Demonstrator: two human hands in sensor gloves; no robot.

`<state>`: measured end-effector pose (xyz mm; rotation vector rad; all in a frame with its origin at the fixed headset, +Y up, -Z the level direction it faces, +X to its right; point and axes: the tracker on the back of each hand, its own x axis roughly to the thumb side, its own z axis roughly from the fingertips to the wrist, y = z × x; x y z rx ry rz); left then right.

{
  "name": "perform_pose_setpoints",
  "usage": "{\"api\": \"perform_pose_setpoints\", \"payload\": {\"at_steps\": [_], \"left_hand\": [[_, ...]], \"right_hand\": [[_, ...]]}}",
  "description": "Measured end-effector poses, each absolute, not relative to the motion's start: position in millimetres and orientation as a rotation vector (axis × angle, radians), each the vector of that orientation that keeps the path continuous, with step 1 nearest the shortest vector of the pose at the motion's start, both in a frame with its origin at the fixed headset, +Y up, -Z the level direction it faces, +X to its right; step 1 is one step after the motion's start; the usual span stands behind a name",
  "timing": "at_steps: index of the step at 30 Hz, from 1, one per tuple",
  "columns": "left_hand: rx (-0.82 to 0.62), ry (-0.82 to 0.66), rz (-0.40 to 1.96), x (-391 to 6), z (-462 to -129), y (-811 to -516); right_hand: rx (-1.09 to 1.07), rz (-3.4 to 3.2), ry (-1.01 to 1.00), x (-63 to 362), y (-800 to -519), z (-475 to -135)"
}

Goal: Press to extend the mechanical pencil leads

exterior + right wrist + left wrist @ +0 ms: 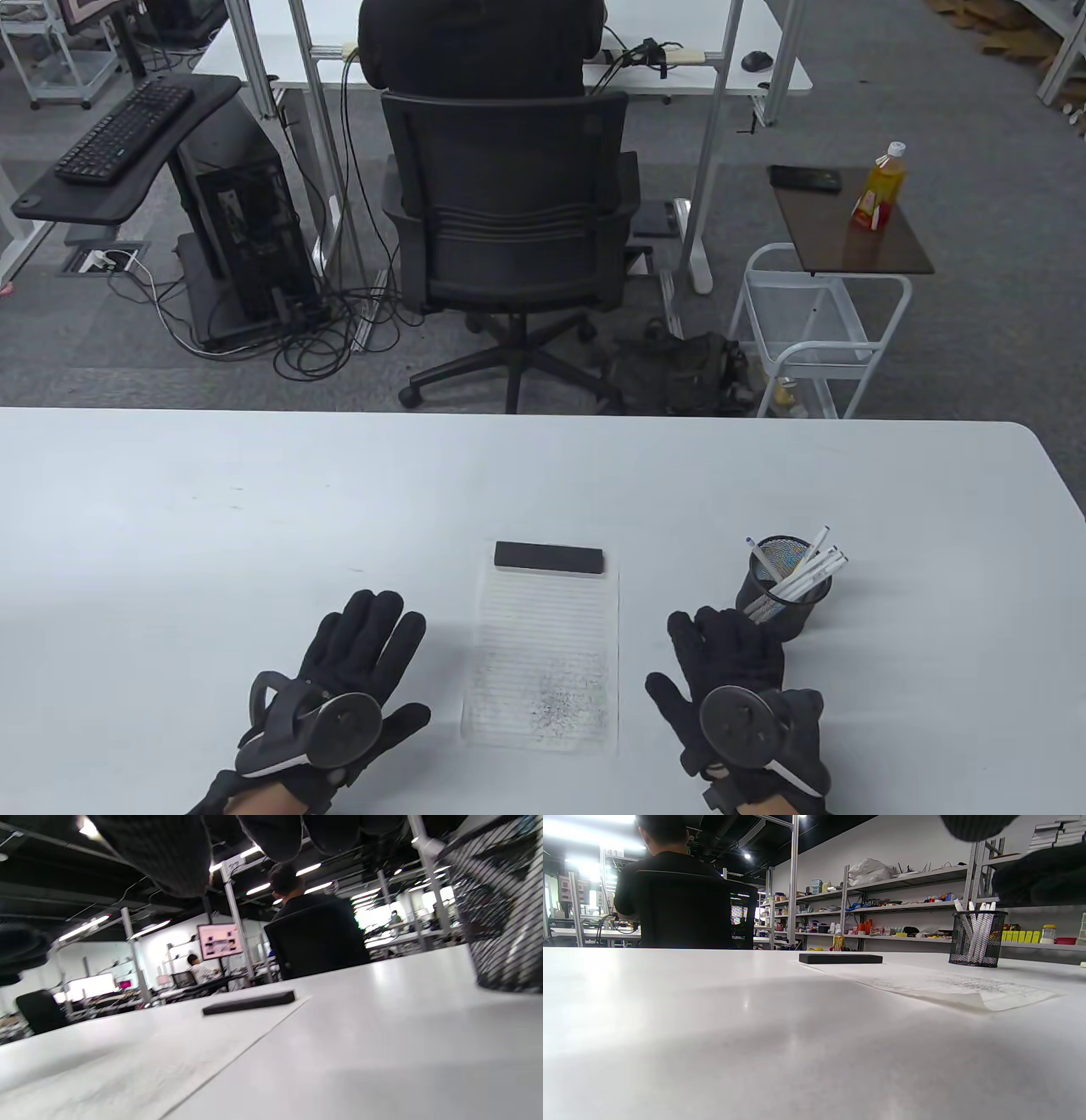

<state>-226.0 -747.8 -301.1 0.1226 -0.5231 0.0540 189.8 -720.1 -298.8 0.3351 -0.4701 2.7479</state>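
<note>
Left hand (339,679) lies flat left of the paper (543,654), grip spread, holding nothing. Right hand (734,679), right of the paper, grip spread, fingertips near the cup (776,594) of pencils (806,573).

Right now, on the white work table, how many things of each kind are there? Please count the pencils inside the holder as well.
Mesh pencil holder: 1
White mechanical pencils in the holder: about 5, as they overlap
Lined paper sheet: 1
Black bar on the sheet's far end: 1
Gloved hands: 2, left hand, right hand
Total: about 10
</note>
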Motion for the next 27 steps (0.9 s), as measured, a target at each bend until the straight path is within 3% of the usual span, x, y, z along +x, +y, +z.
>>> {"api": "perform_pose_setpoints", "payload": {"at_steps": [4, 10, 16, 27], "left_hand": [[0.112, -0.507, 0.062, -228, -301, -749], [0.126, -0.502, 0.059, -230, -300, -745], [0.130, -0.494, 0.062, -232, -300, -744], [0.112, -0.496, 0.060, -232, -301, -746]], "right_hand": [[0.112, 2.778, -0.530, 215, -699, -317], [-0.146, 2.990, -0.395, 225, -678, -368], [-0.345, 3.154, -0.261, 225, -684, -405], [-0.340, 3.126, -0.314, 221, -690, -418]]}}
